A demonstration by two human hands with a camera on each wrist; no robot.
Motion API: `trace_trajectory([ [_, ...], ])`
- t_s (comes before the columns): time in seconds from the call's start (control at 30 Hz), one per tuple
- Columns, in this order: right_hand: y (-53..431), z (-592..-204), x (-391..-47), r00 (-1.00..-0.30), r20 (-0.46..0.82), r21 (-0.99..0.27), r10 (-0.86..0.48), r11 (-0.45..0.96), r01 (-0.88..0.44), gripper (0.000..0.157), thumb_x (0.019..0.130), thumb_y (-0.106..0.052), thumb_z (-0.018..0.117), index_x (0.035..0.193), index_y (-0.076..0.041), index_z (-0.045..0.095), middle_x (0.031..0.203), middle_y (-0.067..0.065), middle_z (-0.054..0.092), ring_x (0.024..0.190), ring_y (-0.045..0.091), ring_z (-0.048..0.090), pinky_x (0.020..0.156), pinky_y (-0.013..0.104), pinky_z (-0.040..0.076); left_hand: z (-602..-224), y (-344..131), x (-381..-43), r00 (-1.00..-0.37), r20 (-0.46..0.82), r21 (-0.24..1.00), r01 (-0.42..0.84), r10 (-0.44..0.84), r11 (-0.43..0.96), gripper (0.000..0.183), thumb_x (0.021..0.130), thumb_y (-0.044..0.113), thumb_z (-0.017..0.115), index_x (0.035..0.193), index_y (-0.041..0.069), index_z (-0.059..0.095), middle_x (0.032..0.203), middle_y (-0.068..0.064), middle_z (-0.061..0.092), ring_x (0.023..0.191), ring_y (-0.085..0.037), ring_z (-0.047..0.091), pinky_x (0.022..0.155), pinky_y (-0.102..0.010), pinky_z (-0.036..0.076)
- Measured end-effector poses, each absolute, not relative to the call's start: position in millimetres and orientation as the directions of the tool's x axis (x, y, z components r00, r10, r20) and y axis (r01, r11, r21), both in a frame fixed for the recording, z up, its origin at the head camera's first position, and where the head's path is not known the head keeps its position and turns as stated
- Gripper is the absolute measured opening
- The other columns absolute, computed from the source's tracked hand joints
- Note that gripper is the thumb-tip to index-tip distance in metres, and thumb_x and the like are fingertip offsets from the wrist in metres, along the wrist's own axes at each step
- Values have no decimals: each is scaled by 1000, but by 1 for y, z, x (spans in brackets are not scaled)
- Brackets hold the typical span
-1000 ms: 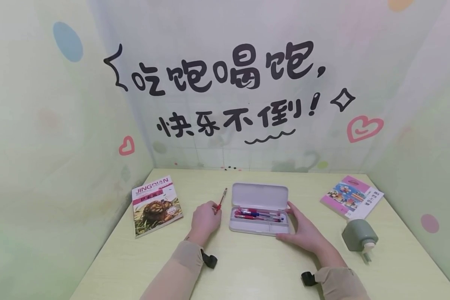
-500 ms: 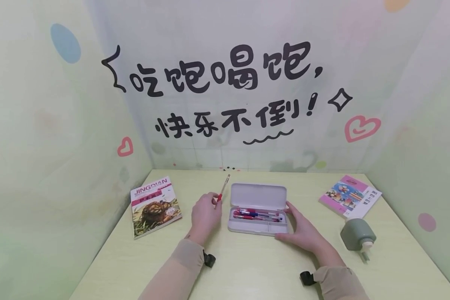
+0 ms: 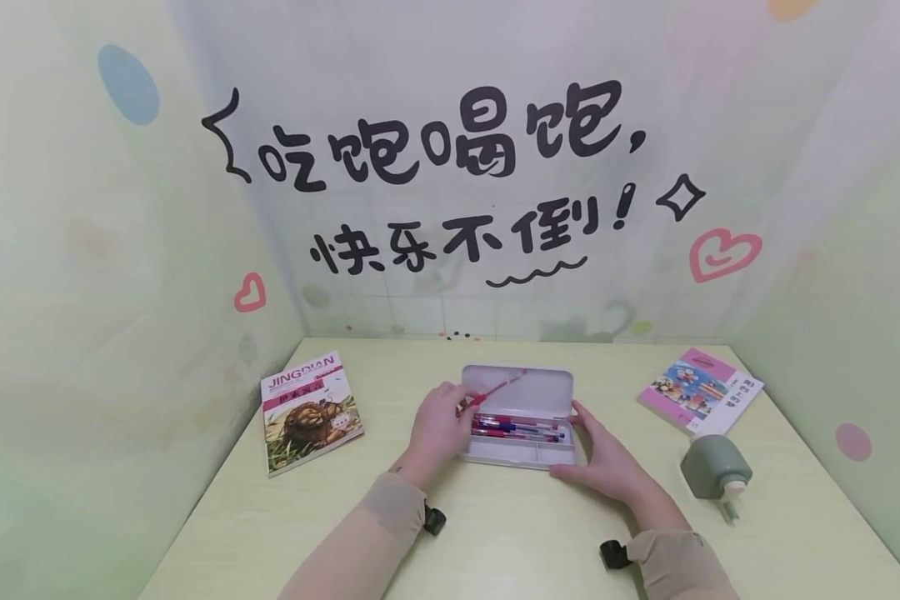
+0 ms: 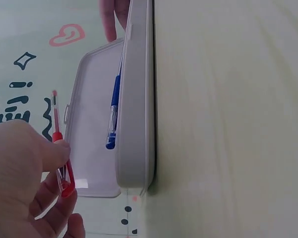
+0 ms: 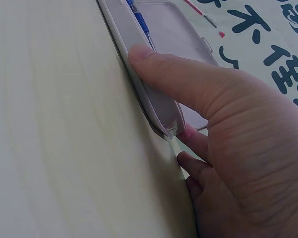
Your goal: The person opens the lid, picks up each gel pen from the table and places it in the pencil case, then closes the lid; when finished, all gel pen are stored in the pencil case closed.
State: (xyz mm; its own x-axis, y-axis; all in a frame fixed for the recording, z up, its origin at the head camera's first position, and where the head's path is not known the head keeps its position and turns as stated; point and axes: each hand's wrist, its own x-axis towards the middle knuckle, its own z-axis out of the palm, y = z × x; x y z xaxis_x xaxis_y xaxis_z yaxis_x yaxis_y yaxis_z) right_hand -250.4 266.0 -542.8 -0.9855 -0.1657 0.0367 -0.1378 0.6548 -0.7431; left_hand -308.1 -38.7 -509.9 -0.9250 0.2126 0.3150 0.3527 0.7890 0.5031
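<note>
My left hand pinches a red gel pen between thumb and fingers, over the left end of the pencil case. In the head view the pen slants up to the right across the raised lid. The pale lilac pencil case lies with its lid up, and several red and blue pens rest in its long rear compartment. My right hand grips the case's right end, thumb on the front wall and fingers round the back. A blue pen shows above the case's front wall in the left wrist view.
A book with a lion cover lies at the table's left. To the right are a pink-covered book and a grey-green pump bottle on its side. A printed wall backs the pale table.
My left hand has moved right with the red pen, from beside the pencil case to over its left end. The pen now leans further to the right. My right hand keeps its grip.
</note>
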Motion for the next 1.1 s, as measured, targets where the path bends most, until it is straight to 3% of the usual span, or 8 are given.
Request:
trace_trajectory([
  [0.33, 267, -544, -251, -985, 44, -738, -166, 660, -144, 132, 81, -47, 97, 175, -1, 15, 169, 25, 48, 163, 56, 31, 130, 75, 25, -518, -21, -310, -886, 214, 356, 463, 411, 812, 17, 105, 26, 76, 121, 27, 81, 128, -1, 73, 118, -23, 66, 109, -43, 56],
  [0.53, 267, -543, -251, -984, 56, -737, -169, 658, -154, 132, 81, -48, 97, 175, -1, 16, 169, 25, 48, 163, 56, 31, 130, 75, 25, -518, -16, -309, -853, 204, 304, 522, 481, 797, 13, 105, 28, 77, 116, 29, 83, 123, 0, 74, 119, -22, 64, 109, -44, 55],
  [0.8, 269, -545, -252, -985, 60, -742, -164, 652, -154, 132, 81, -48, 97, 175, -3, 16, 168, 24, 50, 163, 56, 31, 130, 76, 24, -519, -14, -307, -837, 203, 266, 547, 509, 794, 20, 104, 31, 78, 123, 30, 85, 122, 0, 73, 117, -21, 60, 103, -42, 54],
  [1.1, 268, -546, -253, -984, 45, -740, -172, 656, -149, 133, 82, -52, 95, 175, -3, 15, 168, 23, 50, 162, 54, 33, 130, 75, 27, -525, -17, -307, -847, 172, 291, 531, 503, 795, 31, 105, 38, 76, 135, 32, 79, 134, 0, 69, 126, -22, 57, 112, -43, 52],
])
